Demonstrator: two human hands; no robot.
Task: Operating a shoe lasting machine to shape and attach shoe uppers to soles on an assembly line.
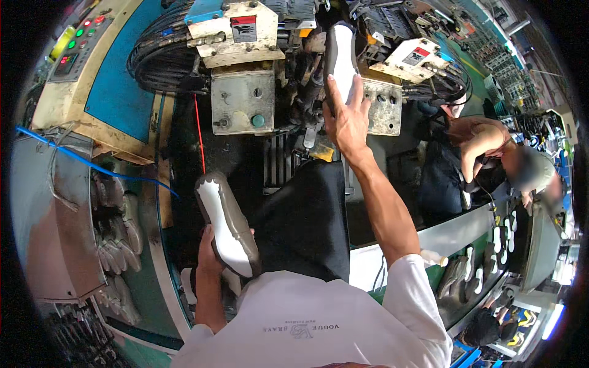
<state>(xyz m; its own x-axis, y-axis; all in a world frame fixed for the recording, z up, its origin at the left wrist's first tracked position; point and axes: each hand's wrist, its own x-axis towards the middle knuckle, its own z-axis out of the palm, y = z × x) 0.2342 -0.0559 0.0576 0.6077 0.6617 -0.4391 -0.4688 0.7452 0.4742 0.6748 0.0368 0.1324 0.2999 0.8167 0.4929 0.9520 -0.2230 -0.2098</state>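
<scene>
My left hand holds a grey-brown shoe upper by its side, low and left of my lap. Its white underside faces up, with a ragged edge of upper around the toe; some of my fingers are hidden behind it. My right hand reaches forward to a second shoe upper, also white side up, standing in the middle of a machine. The fingers lie along both sides of its near end, gripping it. How the machine's parts meet that shoe is partly hidden.
A control panel with lit buttons stands at the left. Grey shoes lie on a left rack; more lie on a conveyor at the right. A co-worker bends over there. Black hoses and a blue cable run nearby.
</scene>
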